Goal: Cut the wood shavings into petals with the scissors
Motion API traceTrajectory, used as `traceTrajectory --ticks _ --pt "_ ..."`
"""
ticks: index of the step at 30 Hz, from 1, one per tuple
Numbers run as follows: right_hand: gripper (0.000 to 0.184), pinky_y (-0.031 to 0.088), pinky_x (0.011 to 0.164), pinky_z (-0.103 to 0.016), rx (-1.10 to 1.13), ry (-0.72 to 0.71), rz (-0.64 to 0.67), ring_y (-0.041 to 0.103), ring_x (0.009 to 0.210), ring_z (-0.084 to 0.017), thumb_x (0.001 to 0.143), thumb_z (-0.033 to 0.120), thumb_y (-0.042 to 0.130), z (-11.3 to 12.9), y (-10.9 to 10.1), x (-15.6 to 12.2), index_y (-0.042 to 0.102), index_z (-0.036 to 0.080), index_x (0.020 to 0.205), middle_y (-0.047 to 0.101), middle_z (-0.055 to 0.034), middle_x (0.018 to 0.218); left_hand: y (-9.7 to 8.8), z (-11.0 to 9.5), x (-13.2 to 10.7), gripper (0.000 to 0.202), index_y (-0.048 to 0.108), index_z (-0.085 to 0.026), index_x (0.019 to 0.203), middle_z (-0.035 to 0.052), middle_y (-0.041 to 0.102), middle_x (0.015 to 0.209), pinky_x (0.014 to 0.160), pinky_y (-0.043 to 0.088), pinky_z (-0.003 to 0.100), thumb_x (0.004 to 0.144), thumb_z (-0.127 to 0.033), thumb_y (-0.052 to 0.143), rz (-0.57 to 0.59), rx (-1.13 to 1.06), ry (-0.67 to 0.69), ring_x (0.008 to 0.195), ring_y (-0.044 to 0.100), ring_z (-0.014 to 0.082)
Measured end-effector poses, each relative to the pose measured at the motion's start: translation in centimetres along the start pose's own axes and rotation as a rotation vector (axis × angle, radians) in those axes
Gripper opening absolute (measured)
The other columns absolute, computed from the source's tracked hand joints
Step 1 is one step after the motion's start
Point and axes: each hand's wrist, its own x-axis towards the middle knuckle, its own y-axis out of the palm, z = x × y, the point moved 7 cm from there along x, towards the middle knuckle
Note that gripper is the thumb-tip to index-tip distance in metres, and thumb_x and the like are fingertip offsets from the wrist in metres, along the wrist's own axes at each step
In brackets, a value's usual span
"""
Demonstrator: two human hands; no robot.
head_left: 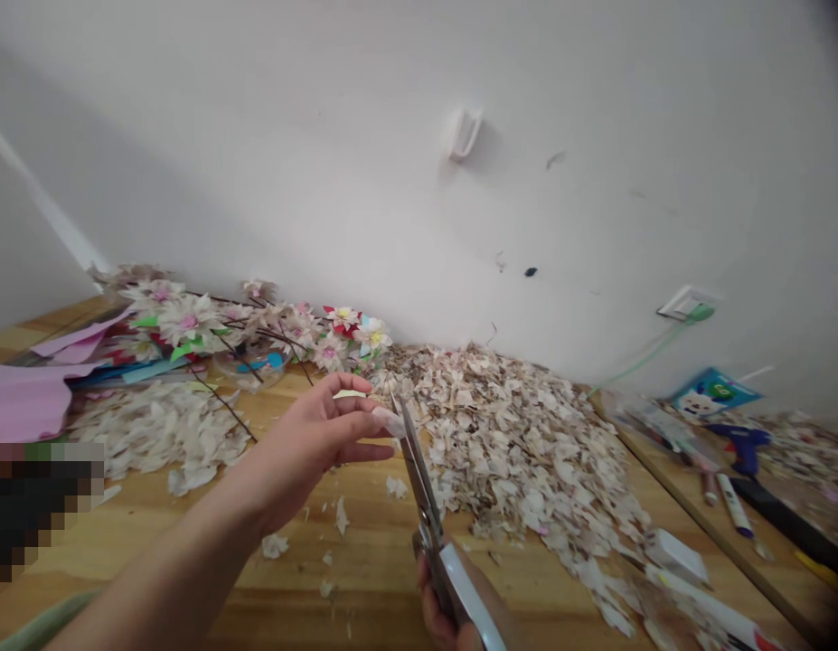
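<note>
My left hand point(324, 432) reaches forward over the wooden table point(188, 551), with thumb and fingers pinching a small pale petal-like piece point(386, 419). My right hand point(452, 615), low at the frame's bottom, grips the white handles of a pair of scissors point(419, 484). The blades point up toward the pinched piece and look nearly closed right next to it. A few loose scraps point(337, 515) lie on the table below my hands.
A big heap of pale cut pieces point(527, 443) spreads to the right, a smaller heap point(154, 434) to the left. Paper flowers on stems point(256, 330) and coloured sheets point(25, 398) lie at the back left. A blue glue gun point(740, 443), markers and a wall socket point(686, 303) are at the right.
</note>
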Motion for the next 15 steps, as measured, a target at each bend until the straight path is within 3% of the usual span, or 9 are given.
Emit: traceTrajectory --ticks 3,6,11,15 --pt "0.046 0.027 0.037 -0.021 -0.033 0.028 0.031 0.042 0.041 -0.010 0.052 0.061 0.072 -0.5 0.0 0.0 0.058 0.022 0.072 0.047 0.0041 0.048 0.0 0.0 0.1 0.028 0.050 -0.019 0.087 0.0008 0.065 0.071 0.068 0.055 0.031 0.068 -0.011 0.068 0.001 -0.012 0.009 0.071 0.066 0.0166" --pt "0.044 0.026 0.038 -0.021 -0.041 0.007 0.044 0.040 0.040 -0.010 0.055 0.059 0.071 0.9 0.4 -0.7 0.058 0.022 0.075 0.046 0.0045 0.047 0.2 0.0 0.1 0.027 0.050 -0.018 0.088 0.0019 0.066 0.074 0.072 0.055 0.031 0.069 -0.009 0.067 0.028 -0.069 0.010 0.074 0.067 0.0171" --pt "0.047 0.023 0.038 -0.021 -0.037 -0.039 -0.004 0.036 0.040 -0.009 0.060 0.066 0.064 4.1 0.8 -1.8 0.056 0.022 0.074 0.042 0.0047 0.047 0.5 0.7 0.0 0.027 0.049 -0.016 0.092 0.0072 0.070 0.077 0.075 0.055 0.033 0.071 -0.010 0.065 0.044 -0.165 -0.052 0.072 0.068 0.0165" --pt "0.053 0.025 0.038 -0.022 -0.030 -0.063 0.029 0.034 0.039 -0.008 0.055 0.071 0.063 4.5 0.9 -2.0 0.055 0.023 0.074 0.041 0.0056 0.046 0.3 0.4 0.1 0.031 0.049 -0.016 0.090 0.0041 0.067 0.075 0.072 0.056 0.034 0.068 -0.006 0.067 -0.007 -0.143 -0.002 0.070 0.067 0.0161"
